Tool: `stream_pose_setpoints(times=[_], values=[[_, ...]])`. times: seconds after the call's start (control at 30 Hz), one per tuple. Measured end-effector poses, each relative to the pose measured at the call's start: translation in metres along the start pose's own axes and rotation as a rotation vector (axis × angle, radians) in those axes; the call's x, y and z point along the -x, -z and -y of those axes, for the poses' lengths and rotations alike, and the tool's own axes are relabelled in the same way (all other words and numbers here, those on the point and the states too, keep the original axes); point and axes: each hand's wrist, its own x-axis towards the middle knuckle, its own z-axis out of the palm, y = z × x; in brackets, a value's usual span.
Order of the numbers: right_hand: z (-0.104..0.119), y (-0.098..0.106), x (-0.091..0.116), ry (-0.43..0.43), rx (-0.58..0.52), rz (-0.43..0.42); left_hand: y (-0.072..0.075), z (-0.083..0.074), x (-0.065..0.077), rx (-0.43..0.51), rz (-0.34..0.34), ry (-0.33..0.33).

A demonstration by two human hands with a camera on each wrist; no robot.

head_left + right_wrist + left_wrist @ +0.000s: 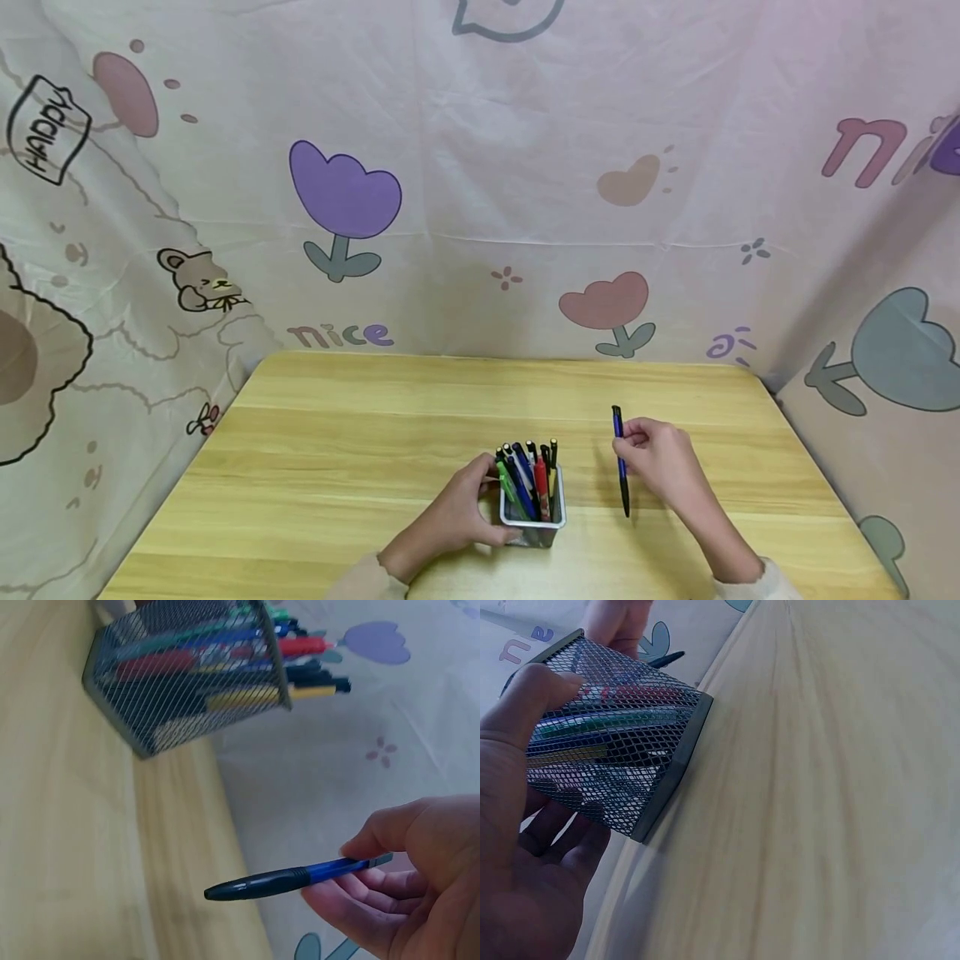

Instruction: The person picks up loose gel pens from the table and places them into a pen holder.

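A square metal mesh pen holder [536, 537] stands upright on the table, full of several pens. A red pen [542, 487] and a green pen [506, 482] show among them. My left hand [459, 510] grips the holder from its left side, thumb at the near side and fingers around the far side; in the left wrist view the thumb lies on the mesh wall [649, 754]. To the right of the holder, my right hand [663, 461] pinches a blue and black pen [266, 885] by its upper part. This pen hangs nearly upright, its dark tip pointing down.
The wood-grain table [337, 442] spreads around both hands. Behind it and along both sides hangs a pale cloth [480, 167] printed with flowers, a bear and words.
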Motion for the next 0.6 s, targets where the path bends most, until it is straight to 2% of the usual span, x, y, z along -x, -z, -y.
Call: stream_pose_setpoints(times=[0.2,0.6], values=[[0.017,0.004,0.007,0.027,-0.075,-0.001,0.0,0.002,0.0,0.009,0.0,-0.014],[0.042,0.006,0.021,0.126,-0.246,-0.073,0.0,0.003,-0.001,0.023,0.003,-0.033]])
